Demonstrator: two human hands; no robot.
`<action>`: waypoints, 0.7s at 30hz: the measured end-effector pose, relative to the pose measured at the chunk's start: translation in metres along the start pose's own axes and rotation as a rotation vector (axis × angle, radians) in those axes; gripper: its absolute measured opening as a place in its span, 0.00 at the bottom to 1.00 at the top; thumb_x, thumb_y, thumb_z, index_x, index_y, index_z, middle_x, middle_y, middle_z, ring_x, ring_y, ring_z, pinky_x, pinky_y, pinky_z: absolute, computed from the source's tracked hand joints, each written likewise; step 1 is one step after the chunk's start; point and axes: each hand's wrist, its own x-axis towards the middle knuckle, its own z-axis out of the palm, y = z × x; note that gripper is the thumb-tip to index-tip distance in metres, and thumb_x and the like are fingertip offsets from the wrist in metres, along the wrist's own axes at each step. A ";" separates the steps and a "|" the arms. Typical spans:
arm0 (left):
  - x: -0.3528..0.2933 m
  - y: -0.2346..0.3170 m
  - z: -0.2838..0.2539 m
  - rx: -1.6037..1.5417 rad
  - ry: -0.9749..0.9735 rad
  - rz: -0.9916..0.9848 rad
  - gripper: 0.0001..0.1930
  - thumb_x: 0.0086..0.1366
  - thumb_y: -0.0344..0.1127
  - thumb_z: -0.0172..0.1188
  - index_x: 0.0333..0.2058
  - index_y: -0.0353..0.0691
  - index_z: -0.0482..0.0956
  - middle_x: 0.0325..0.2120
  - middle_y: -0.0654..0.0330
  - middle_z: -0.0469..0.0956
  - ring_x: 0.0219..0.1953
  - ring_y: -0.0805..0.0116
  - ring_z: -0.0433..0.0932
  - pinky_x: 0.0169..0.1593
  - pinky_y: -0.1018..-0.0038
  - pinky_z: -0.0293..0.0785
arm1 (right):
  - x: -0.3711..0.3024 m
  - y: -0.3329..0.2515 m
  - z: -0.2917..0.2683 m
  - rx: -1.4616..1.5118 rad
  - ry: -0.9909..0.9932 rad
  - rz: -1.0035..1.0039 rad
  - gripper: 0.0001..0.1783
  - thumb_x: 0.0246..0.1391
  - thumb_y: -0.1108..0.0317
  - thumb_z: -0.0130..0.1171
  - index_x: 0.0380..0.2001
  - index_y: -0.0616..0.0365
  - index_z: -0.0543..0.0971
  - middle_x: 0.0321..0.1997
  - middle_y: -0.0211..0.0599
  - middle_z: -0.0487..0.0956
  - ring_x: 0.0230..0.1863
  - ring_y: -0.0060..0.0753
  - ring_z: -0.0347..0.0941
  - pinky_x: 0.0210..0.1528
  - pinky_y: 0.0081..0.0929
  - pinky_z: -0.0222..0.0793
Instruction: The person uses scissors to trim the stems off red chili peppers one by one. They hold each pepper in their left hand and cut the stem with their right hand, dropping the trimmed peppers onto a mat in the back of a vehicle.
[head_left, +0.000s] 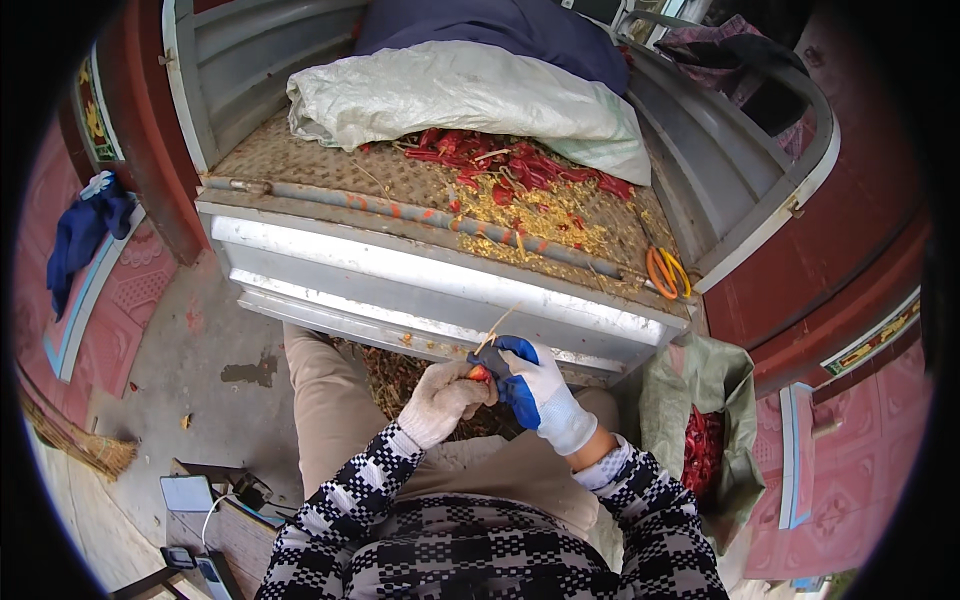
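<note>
My left hand (445, 402), in a pale knit glove, is closed on a red chili pepper (480, 374) in front of my lap. Meeting it from the other side is my right hand (535, 390), in a white glove with blue-coated fingers, its fingertips pinched at the same pepper. A thin pale stalk (493, 328) sticks up from between the fingers. The fingers hide most of the pepper. Beyond the hands, a heap of red chili peppers (520, 165) spills from under a white woven sack (450, 95) on a metal truck bed (290, 160).
Yellow seeds (540, 225) litter the bed. Orange-handled scissors (665, 272) lie at its right edge, above the tailgate (430, 275). An open green sack (690, 385) holding red chilies stands at my right. A small table (235, 540) with devices is lower left, a broom (90, 440) beyond.
</note>
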 end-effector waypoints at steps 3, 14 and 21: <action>0.001 0.000 0.000 -0.015 0.001 -0.012 0.07 0.55 0.28 0.53 0.27 0.29 0.75 0.20 0.60 0.72 0.20 0.77 0.65 0.26 0.80 0.61 | -0.001 -0.004 -0.007 -0.105 -0.059 0.013 0.12 0.63 0.69 0.51 0.41 0.65 0.79 0.33 0.29 0.78 0.31 0.18 0.73 0.33 0.17 0.71; 0.008 -0.011 -0.002 0.275 -0.097 0.289 0.07 0.58 0.30 0.53 0.27 0.32 0.78 0.20 0.64 0.73 0.22 0.78 0.67 0.28 0.81 0.62 | 0.003 0.004 -0.010 0.455 0.145 0.305 0.10 0.61 0.69 0.55 0.43 0.62 0.77 0.36 0.33 0.81 0.32 0.28 0.79 0.32 0.23 0.74; 0.008 -0.002 -0.013 -0.037 -0.048 0.084 0.09 0.57 0.30 0.51 0.33 0.31 0.76 0.22 0.60 0.74 0.24 0.76 0.70 0.30 0.80 0.67 | 0.011 -0.043 -0.042 -1.237 0.060 -0.079 0.13 0.55 0.59 0.59 0.34 0.59 0.80 0.28 0.43 0.79 0.30 0.43 0.76 0.36 0.34 0.71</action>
